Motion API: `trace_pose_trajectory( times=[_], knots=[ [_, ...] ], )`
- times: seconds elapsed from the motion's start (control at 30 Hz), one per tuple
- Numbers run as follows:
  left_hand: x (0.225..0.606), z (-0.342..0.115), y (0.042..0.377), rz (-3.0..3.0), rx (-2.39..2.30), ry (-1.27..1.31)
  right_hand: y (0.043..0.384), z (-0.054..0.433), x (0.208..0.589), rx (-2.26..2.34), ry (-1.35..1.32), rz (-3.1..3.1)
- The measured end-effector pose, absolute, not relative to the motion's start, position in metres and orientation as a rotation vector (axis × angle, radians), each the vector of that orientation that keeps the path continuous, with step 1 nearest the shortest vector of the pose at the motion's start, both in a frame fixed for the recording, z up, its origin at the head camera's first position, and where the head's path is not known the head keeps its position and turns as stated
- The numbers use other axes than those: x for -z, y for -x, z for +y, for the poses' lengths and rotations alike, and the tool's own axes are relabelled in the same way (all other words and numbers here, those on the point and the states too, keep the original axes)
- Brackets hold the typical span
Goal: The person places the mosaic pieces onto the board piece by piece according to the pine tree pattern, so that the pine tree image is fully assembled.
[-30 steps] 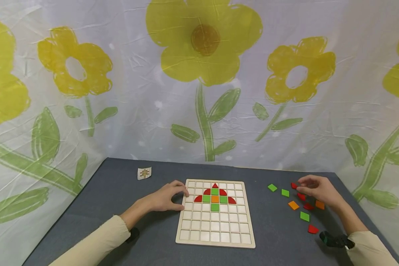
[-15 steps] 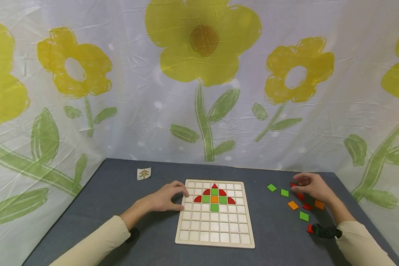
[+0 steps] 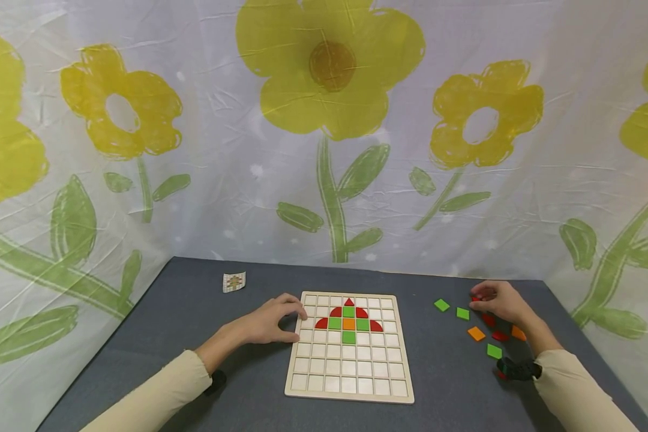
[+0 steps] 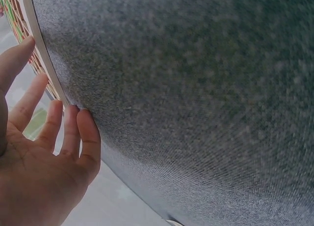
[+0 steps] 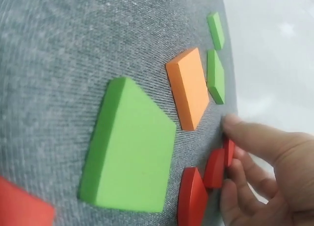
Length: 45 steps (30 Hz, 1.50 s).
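The left hand [image 3: 272, 318] holds its fingers [image 4: 30, 102] apart, thumb and fingertips at the left rim of the wooden grid board [image 3: 348, 367], which lies flat on the worktop [image 3: 259, 384]. On the right, a red piece [image 5: 228, 151] sits between the thumb and curled fingers of the right hand [image 3: 501, 303]; the fingers partly hide it, so I cannot tell whether they clamp it. Beside them lie a curved red piece [image 5: 214, 169], an orange tile [image 5: 189, 88] and, farther from the fingertips, a large-looking green tile [image 5: 132, 147].
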<state>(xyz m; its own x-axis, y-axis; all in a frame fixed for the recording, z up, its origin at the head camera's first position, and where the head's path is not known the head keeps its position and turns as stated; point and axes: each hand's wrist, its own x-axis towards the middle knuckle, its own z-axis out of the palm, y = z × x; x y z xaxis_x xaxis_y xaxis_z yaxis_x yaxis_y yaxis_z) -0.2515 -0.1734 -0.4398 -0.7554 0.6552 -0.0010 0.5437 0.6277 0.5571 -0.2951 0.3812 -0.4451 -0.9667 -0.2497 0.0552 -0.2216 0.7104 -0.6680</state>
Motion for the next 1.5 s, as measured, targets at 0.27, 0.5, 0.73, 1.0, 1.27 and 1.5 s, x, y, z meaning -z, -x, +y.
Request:
trace_pose_trajectory(
  times=[0.27,0.5,0.73,1.0,1.27,1.5],
  knots=[
    [0.440,-0.173,0.252,2.652,-0.800,-0.998,0.297,0.379,0.446,1.025,0.349,2.901],
    [0.440,-0.174,0.252,2.653,-0.798,-0.994,0.297,0.378,0.447,1.058,0.332,2.887],
    [0.442,-0.173,0.253,2.650,-0.800,-0.970,0.295,0.379,0.446,1.082,0.369,2.905],
    [0.444,-0.174,0.254,2.646,-0.803,-0.997,0.294,0.383,0.448,1.063,0.468,2.903],
    [0.442,-0.174,0.252,2.646,-0.812,-1.002,0.287,0.384,0.440,1.123,0.426,2.887],
    [0.442,-0.175,0.252,2.648,-0.809,-0.987,0.279,0.378,0.436,1.178,0.434,2.833]
  ],
)
